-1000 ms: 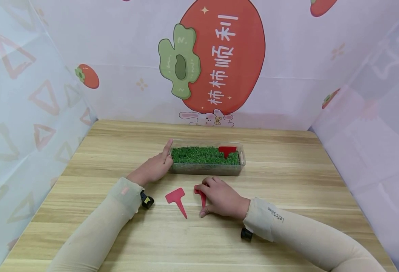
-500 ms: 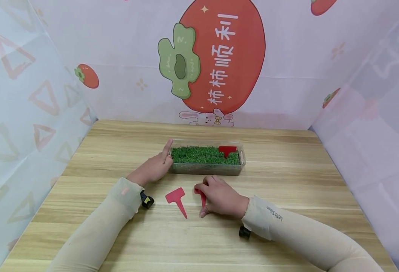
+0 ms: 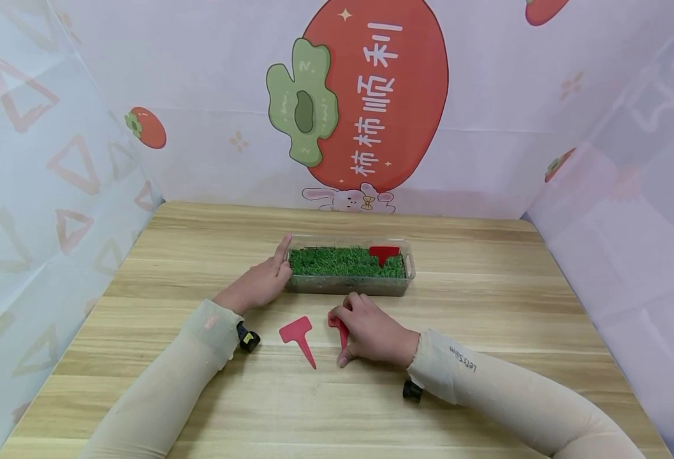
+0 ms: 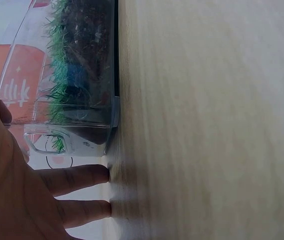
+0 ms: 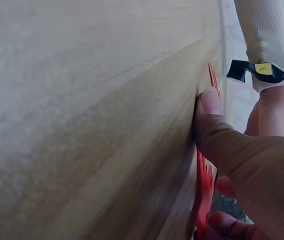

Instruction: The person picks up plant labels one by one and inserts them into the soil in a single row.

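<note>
A clear plastic box (image 3: 348,287) holds green artificial grass (image 3: 337,260) over dark soil-like filling. One red T-shaped plant label (image 3: 384,254) stands upright in the grass at its right end. My left hand (image 3: 258,285) rests against the box's left end, index finger stretched along it; in the left wrist view, two straight fingers (image 4: 79,177) reach down to the table. My right hand (image 3: 378,330) pinches a second red plant label (image 3: 341,330) at the tabletop, in front of the box, covering part of it. A third plant label (image 3: 298,333) lies flat between the hands.
The wooden table (image 3: 256,408) has the box toward its back half. A patterned cloth wall (image 3: 210,159) rises behind the table, with more cloth at both sides. Each wrist wears a small black camera, such as the left camera (image 3: 249,340).
My right hand shifts very slightly left while its fingers work at the plant label, which stays near the same place. The left hand, the box and the loose label have not moved.
</note>
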Available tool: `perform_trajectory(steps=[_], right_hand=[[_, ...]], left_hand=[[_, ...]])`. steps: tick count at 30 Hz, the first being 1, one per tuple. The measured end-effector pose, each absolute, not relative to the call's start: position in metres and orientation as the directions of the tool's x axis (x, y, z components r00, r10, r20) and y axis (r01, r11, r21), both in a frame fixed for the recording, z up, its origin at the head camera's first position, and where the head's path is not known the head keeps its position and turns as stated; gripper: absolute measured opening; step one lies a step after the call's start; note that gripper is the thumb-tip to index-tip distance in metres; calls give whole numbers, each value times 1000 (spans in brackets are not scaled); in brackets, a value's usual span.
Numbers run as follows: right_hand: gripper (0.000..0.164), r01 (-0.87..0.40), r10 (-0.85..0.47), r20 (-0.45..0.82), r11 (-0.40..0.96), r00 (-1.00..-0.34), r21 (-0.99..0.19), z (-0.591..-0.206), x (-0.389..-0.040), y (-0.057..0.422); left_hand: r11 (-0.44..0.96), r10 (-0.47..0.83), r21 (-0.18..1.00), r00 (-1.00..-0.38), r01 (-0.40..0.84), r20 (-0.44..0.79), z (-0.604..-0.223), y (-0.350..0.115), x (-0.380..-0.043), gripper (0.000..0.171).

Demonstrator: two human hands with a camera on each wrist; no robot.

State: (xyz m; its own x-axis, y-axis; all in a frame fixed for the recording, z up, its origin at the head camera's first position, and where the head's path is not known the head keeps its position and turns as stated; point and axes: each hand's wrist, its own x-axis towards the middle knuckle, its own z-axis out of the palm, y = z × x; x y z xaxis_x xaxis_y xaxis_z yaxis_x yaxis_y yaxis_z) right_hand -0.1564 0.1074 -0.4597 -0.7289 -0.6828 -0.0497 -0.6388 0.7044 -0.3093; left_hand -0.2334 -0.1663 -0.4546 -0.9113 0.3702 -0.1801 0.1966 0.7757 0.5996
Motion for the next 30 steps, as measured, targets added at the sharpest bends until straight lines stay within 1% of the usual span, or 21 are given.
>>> perform_trajectory(steps=[2, 6, 9, 12, 16, 21, 27, 30], right_hand=[[88, -628, -677, -63, 710, -733, -318, -459, -156, 107], [102, -638, -674, -70, 724, -736, -262, -459, -157, 107], [103, -658, -682, -53, 720, -729, -219, -459, -157, 107], [99, -664, -684, -36, 718, -729, -208, -459, -156, 106], [90, -652, -672, -10, 722, -741, -231, -459, -157, 106], [70, -667, -677, 52, 703, -734, -246, -455, -158, 108], [40, -708, -699, 135, 663, -702, -243, -448, -160, 110], [29, -734, -712, 181, 643, -678, -219, -442, -160, 111]], left_hand=[[778, 368, 597, -912, 194, -182, -454, -166, -233, 63], [779, 361, 598, -915, 190, -179, -455, -166, -233, 63], [775, 365, 601, -914, 194, -175, -455, -166, -234, 64], [777, 366, 598, -913, 194, -179, -456, -166, -234, 64], [777, 363, 600, -914, 190, -181, -457, -167, -235, 64], [779, 363, 597, -915, 192, -179, -458, -168, -236, 64], [773, 367, 604, -913, 192, -180, -458, -167, -236, 63], [775, 365, 602, -914, 192, -179, -457, -167, -236, 63]])
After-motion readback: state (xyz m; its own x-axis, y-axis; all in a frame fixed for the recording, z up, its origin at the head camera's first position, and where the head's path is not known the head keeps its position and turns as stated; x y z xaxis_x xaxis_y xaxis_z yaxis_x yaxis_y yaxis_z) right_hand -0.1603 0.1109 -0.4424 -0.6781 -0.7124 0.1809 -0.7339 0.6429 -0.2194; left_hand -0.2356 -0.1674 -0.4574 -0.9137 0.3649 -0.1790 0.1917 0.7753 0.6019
